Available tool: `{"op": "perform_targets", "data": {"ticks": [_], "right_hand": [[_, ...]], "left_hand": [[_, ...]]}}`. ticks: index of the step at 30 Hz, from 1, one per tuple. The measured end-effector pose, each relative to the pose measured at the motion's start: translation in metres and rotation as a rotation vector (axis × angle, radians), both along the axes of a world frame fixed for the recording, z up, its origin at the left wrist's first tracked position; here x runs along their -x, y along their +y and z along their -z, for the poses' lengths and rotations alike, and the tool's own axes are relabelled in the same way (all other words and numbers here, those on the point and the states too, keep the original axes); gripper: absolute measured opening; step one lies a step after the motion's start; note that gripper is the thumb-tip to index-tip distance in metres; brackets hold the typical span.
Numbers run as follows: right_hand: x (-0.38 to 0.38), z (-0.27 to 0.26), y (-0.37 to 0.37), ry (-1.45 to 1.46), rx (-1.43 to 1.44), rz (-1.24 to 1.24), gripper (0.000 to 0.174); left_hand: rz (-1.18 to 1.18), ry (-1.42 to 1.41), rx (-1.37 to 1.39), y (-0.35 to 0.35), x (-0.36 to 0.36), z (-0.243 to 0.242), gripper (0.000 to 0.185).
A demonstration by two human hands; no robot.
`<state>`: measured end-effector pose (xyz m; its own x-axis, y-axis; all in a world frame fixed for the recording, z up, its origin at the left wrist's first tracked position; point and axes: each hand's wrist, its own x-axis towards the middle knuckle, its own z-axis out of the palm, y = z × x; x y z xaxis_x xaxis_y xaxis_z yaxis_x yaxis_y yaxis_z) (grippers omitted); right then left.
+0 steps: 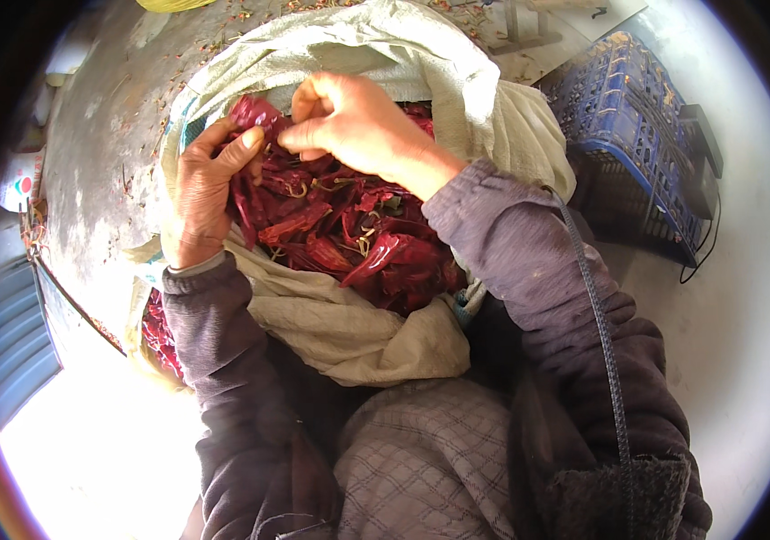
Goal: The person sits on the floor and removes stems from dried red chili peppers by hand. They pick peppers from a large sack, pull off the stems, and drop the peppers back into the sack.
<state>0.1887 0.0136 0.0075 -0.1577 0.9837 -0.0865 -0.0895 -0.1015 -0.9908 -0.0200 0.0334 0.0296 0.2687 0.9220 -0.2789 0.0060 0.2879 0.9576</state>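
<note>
Dried red chili peppers (385, 256), some with pale curled stems, fill an open woven sack (344, 331) in front of me. Over its left side, my left hand (213, 175) grips a glossy dried red chili pepper (254, 113) between thumb and fingers. The thumb and bent fingers of my right hand (351, 121) pinch at the right end of this same pepper. Motion blurs that spot, and the fingers hide exactly which part they hold. The sack's pale rim is folded outward around the peppers.
A blue plastic crate (628, 128) stands at the right, with a black device and cable (701, 162) against it. More red chilies (161, 334) show in another sack at the left. Stem scraps litter the concrete floor (115, 128). A grey cord (594, 304) hangs along my right sleeve.
</note>
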Motion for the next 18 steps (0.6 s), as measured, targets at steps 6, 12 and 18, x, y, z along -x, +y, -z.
{"op": "perform_targets", "data": {"ticks": [6,12,18], "right_hand": [[0.010,-0.002,-0.009,-0.457,-0.367,-0.033,0.026],[-0.002,-0.012,-0.006,-0.744,-0.539,-0.047,0.036],[-0.009,-0.015,-0.001,-0.916,-0.664,-0.149,0.031]], "left_hand": [[-0.043,0.107,-0.176,-0.005,-0.012,0.002,0.019],[0.094,0.468,-0.344,-0.009,-0.013,0.005,0.018],[0.162,0.521,-0.365,-0.022,-0.024,0.008,0.016]]}}
